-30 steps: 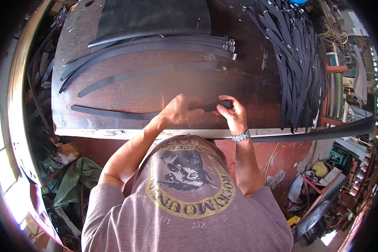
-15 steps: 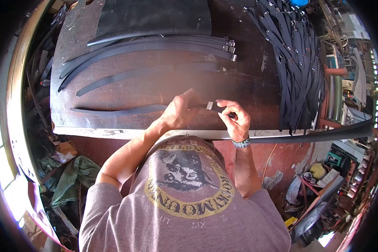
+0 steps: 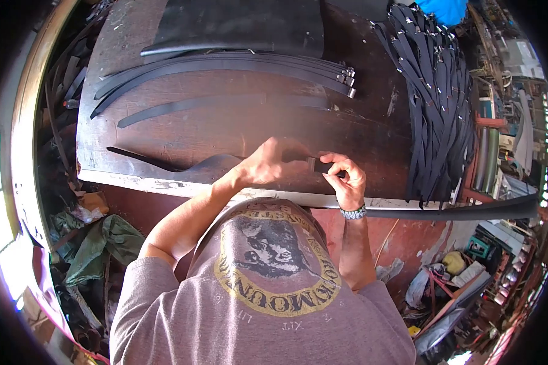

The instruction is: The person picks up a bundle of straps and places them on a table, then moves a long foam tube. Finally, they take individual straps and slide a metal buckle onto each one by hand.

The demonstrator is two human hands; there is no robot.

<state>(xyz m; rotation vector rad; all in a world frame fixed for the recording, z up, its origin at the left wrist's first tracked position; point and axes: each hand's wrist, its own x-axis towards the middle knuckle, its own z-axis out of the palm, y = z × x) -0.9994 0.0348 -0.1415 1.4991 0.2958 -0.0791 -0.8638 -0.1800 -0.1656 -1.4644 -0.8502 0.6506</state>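
Note:
A black belt [image 3: 210, 163] lies along the near side of the dark table, its left stretch wavy and turned partly on edge. My left hand [image 3: 266, 163] is closed around the strap; its fingertips are somewhat blurred. Just right of those fingers shows the belt's metal buckle [image 3: 311, 165]. My right hand [image 3: 347, 177] pinches the dark end piece beside the buckle between thumb and fingers. Beyond my hands lies another black strap [image 3: 164, 111]. Farther back, several belts with metal buckles [image 3: 225, 63] lie side by side in a curve.
A black sheet [image 3: 237, 24] covers the table's far part. At the right, a thick heap of black belts [image 3: 435, 103] hangs toward the front edge. The table's pale front edge [image 3: 140, 184] runs before my body. Crowded shelves [image 3: 499, 231] stand at the right.
My right hand has closed in on the belt's end by the buckle. The strap's left part has twisted and bent into a wave. The whole view has shifted slightly.

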